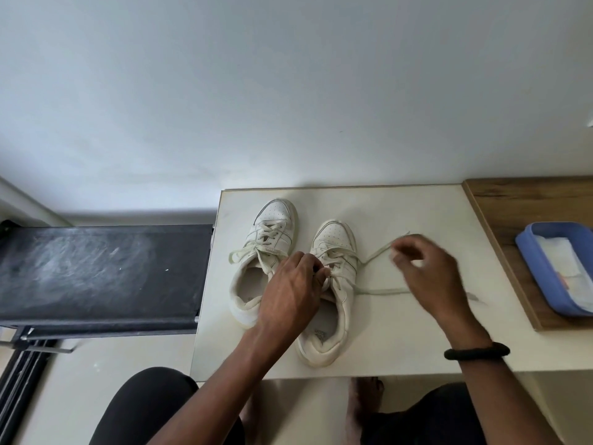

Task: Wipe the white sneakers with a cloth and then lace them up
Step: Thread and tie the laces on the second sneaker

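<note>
Two white sneakers stand side by side on a white table [417,342], toes pointing away from me. The left sneaker [266,248] is laced, its lace ends lying loose over its sides. The right sneaker [333,284] is partly laced. My left hand [292,293] rests on the right sneaker's tongue and pinches it or the lace at the eyelets. My right hand [426,271], blurred, pinches one lace end [375,255] and holds it out to the right. The other lace end [382,292] lies flat on the table under that hand.
A blue tray [529,248] holding a white cloth [564,261] sits on a wooden surface [513,200] at the right. A black, dusty surface [96,268] stands left of the table. A white wall is behind. My knees and a bare foot are under the table's near edge.
</note>
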